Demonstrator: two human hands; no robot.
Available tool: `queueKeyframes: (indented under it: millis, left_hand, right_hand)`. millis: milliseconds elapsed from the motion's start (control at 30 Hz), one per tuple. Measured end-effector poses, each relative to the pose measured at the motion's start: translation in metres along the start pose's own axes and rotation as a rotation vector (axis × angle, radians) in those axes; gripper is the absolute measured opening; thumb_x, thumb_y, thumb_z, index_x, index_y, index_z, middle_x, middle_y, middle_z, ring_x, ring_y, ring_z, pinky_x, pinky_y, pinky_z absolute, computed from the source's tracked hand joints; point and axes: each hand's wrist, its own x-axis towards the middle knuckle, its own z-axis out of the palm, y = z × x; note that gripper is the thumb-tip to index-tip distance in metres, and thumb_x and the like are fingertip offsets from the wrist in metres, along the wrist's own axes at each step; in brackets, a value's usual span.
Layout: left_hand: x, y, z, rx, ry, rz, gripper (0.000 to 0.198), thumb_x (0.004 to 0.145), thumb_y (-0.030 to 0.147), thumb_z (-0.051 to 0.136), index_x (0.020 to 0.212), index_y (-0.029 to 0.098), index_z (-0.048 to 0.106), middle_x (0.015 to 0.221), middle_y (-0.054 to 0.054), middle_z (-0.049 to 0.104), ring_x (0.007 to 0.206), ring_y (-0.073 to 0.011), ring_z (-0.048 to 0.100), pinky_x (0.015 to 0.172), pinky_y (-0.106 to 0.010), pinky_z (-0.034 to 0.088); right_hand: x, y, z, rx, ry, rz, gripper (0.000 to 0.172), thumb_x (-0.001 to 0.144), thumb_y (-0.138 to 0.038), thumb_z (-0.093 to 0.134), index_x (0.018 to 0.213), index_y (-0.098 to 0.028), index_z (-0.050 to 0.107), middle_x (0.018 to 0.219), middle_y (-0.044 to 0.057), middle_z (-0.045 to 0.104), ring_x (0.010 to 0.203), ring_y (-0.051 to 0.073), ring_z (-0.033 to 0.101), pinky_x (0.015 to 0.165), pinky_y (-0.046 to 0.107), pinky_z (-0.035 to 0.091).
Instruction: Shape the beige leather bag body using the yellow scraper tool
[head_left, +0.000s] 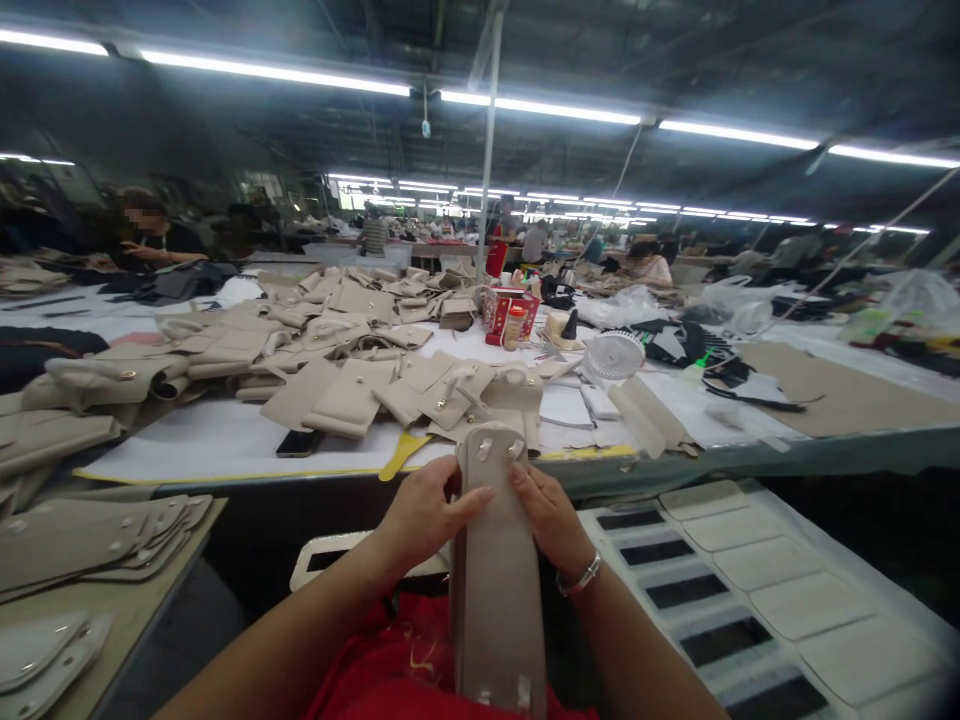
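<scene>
Between my two hands a long beige leather strap piece (501, 570) stands nearly upright over my lap, its rounded end up. Two metal fittings sit near that end, and two more show at the bottom. It looks layered at its left edge, perhaps several pieces together. My left hand (427, 505) grips the left edge, with the thumb lying across the front. On the right edge, my right hand (551, 515) holds it just below the fittings, thumb on the front. Fingers behind the piece are hidden.
Beige leather bag parts (352, 395) pile across the table ahead. Near its edge lie a phone (298, 443) and a yellow tool (403, 455). Stacked strap pieces (82, 540) are at left; a rack of pale panels (810, 600) is at right. A clear round dish (613, 355) stands farther back.
</scene>
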Motion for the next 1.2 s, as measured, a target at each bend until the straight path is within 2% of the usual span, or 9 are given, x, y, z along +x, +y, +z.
queueKeyframes:
  millis: [167, 400, 567, 667, 867, 933, 1033, 1133, 1200]
  left_hand:
    - [-0.003, -0.007, 0.005, -0.175, -0.174, -0.013, 0.033, 0.075, 0.047, 0.054, 0.073, 0.015, 0.060, 0.060, 0.000, 0.053, 0.058, -0.0129, 0.044, 0.052, -0.022, 0.034]
    - [0.003, -0.005, -0.002, -0.110, -0.276, 0.044, 0.038, 0.084, 0.045, 0.042, 0.073, 0.014, 0.060, 0.062, -0.001, 0.053, 0.056, -0.0126, 0.043, 0.050, -0.022, 0.031]
    - [0.012, -0.002, -0.014, -0.040, -0.211, 0.084, 0.034, 0.081, 0.047, 0.047, 0.083, 0.016, 0.060, 0.073, -0.002, 0.058, 0.065, -0.0152, 0.049, 0.056, -0.022, 0.034]
    - [0.013, -0.004, -0.019, -0.086, -0.189, 0.112, 0.035, 0.083, 0.046, 0.045, 0.085, 0.015, 0.060, 0.075, -0.003, 0.058, 0.068, -0.0154, 0.050, 0.057, -0.022, 0.035]
    - [0.003, -0.010, -0.027, -0.114, -0.205, 0.151, 0.033, 0.084, 0.044, 0.044, 0.078, 0.015, 0.059, 0.068, -0.001, 0.053, 0.063, -0.0133, 0.047, 0.055, -0.022, 0.036]
    - [0.004, -0.008, -0.029, -0.176, -0.142, 0.113, 0.030, 0.079, 0.043, 0.052, 0.093, 0.016, 0.057, 0.075, -0.001, 0.055, 0.063, -0.0132, 0.049, 0.056, -0.022, 0.039]
    - [0.011, -0.003, -0.036, -0.280, -0.097, 0.134, 0.055, 0.070, 0.034, 0.065, 0.121, 0.022, 0.046, 0.102, -0.003, 0.059, 0.082, -0.0168, 0.056, 0.072, -0.025, 0.044]
    - [0.018, 0.000, -0.044, -0.370, -0.177, 0.182, 0.061, 0.066, 0.029, 0.068, 0.123, 0.024, 0.048, 0.115, -0.004, 0.057, 0.102, -0.0213, 0.053, 0.087, -0.027, 0.041]
    - [0.019, -0.001, -0.046, -0.440, -0.240, 0.146, 0.058, 0.067, 0.031, 0.066, 0.122, 0.022, 0.051, 0.111, -0.005, 0.059, 0.099, -0.0218, 0.054, 0.082, -0.027, 0.043]
  right_hand:
    - [-0.001, 0.003, 0.005, -0.018, 0.045, 0.034, 0.047, 0.082, -0.056, 0.043, 0.090, -0.012, 0.057, 0.072, 0.005, 0.061, 0.059, 0.015, 0.055, 0.050, 0.024, 0.043]
    - [-0.003, 0.000, 0.005, -0.212, 0.099, -0.002, 0.047, 0.085, -0.055, 0.038, 0.087, -0.012, 0.058, 0.074, 0.006, 0.063, 0.061, 0.015, 0.055, 0.052, 0.024, 0.041]
    - [-0.006, -0.021, 0.013, -0.599, 0.162, -0.128, 0.044, 0.088, -0.051, 0.034, 0.081, -0.014, 0.058, 0.077, 0.008, 0.063, 0.069, 0.017, 0.056, 0.060, 0.026, 0.040]
    - [-0.005, -0.028, 0.019, -0.713, 0.176, -0.178, 0.044, 0.089, -0.049, 0.031, 0.082, -0.014, 0.058, 0.080, 0.010, 0.064, 0.072, 0.019, 0.057, 0.064, 0.028, 0.040]
    - [-0.007, -0.021, 0.018, -0.509, 0.020, -0.168, 0.040, 0.089, -0.047, 0.034, 0.089, -0.015, 0.058, 0.084, 0.007, 0.064, 0.075, 0.018, 0.058, 0.066, 0.026, 0.042]
    - [-0.009, -0.018, 0.024, -0.421, 0.020, -0.168, 0.039, 0.089, -0.047, 0.036, 0.091, -0.015, 0.058, 0.085, 0.006, 0.064, 0.076, 0.018, 0.058, 0.066, 0.025, 0.043]
    - [-0.011, -0.015, 0.038, -0.339, 0.052, -0.205, 0.037, 0.089, -0.044, 0.037, 0.098, -0.016, 0.058, 0.092, 0.006, 0.064, 0.081, 0.018, 0.058, 0.069, 0.025, 0.043]
    - [-0.012, -0.017, 0.046, -0.397, 0.051, -0.214, 0.035, 0.089, -0.044, 0.038, 0.099, -0.018, 0.059, 0.093, 0.004, 0.065, 0.081, 0.017, 0.058, 0.068, 0.025, 0.043]
    - [-0.012, -0.023, 0.042, -0.532, 0.103, -0.212, 0.034, 0.087, -0.045, 0.041, 0.097, -0.018, 0.059, 0.086, 0.004, 0.064, 0.075, 0.017, 0.058, 0.065, 0.026, 0.043]
